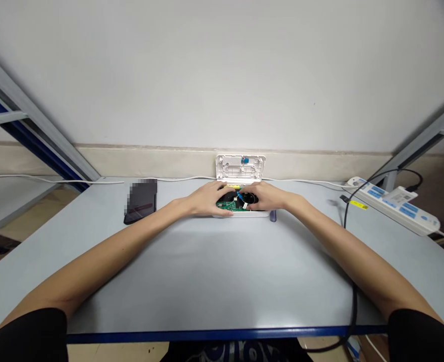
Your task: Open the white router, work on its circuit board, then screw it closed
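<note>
Left arm (120,251) and right arm (338,246) reach forward, fingers (224,191) bent and facing inward.

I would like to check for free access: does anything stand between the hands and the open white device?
Nothing visible does: the left hand and right hand touch the white device, whose lid stands raised behind.

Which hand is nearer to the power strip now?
Right. The right hand is at the right side of the open white box, with the power strip farther right; the left hand is at the box's left side, farther from the strip.
</note>
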### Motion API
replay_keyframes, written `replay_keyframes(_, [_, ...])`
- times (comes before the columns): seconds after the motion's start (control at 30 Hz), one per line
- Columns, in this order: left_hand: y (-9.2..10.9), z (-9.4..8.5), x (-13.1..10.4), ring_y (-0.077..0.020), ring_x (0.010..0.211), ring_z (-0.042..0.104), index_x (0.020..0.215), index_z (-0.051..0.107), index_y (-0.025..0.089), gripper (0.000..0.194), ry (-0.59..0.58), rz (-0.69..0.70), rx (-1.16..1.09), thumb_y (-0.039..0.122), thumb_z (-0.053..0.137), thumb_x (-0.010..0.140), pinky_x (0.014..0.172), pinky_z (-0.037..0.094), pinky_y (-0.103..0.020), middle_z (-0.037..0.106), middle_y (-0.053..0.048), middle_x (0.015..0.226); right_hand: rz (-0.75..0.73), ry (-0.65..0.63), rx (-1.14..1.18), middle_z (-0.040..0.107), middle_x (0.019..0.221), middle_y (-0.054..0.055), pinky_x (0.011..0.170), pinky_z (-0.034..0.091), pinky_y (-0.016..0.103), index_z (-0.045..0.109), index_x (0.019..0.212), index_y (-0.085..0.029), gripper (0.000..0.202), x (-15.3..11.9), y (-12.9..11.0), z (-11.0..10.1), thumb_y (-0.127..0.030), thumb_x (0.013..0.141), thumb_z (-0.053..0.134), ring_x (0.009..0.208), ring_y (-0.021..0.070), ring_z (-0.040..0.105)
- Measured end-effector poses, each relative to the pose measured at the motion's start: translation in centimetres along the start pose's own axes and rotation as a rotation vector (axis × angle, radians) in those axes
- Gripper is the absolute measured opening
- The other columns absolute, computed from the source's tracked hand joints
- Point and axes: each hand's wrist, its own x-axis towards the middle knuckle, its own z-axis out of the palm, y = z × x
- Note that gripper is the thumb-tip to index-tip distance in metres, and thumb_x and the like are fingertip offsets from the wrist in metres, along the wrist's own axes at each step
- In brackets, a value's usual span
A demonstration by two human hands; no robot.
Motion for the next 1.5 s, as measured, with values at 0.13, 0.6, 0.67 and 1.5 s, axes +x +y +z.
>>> replay_keyframes(0.13, [-0.1,0.7,-0.2,-0.0311,0.122,0.048,0.134,0.05,0.025,0.071,0.03,0.019,0.015,0.068,0.057,0.078,0.103,0.039,-0.045,0.05,-0.012,0.134,0.032,-0.012,-0.012,0.071,0.094,0.007,0.067,0.04,0.028,0.066,0.112,-0.018,0.037,0.3,-0.1,-0.2,-0.029,0.077,0.066,0.08,0.0201,0.06])
replay_keyframes(0.6, [-0.2,1.7,-0.7,-0.0331,0.133,0.04,0.133,0.051,0.023,0.068,0.11,0.018,-0.003,0.065,0.059,0.08,0.111,0.032,-0.05,0.044,-0.014,0.143,0.003,0.023,0.027,0.069,0.105,0.009,0.076,0.044,0.032,0.064,0.116,-0.017,0.04,0.1,0.5,0.5,-0.03,0.079,0.067,0.091,0.0232,0.062])
replay_keyframes(0.67, [-0.3,1.6,-0.7,-0.0325,0.13,0.043,0.133,0.051,0.023,0.072,0.113,0.008,-0.032,0.067,0.061,0.077,0.11,0.034,-0.049,0.045,-0.014,0.142,-0.008,0.037,0.038,0.069,0.107,0.01,0.078,0.045,0.033,0.064,0.118,-0.016,0.042,0.1,0.5,0.5,-0.029,0.079,0.067,0.093,0.0236,0.062])
replay_keyframes(1.5, [-0.3,0.0,-1.1,-0.0315,0.123,0.047,0.133,0.047,0.024,0.085,0.069,-0.117,-0.132,0.069,0.07,0.065,0.102,0.04,-0.041,0.052,-0.011,0.131,0.015,0.019,0.0,0.069,0.093,0.007,0.071,0.042,0.031,0.059,0.119,-0.019,0.05,0.9,0.9,0.3,-0.042,0.076,0.07,0.081,0.0224,0.06])
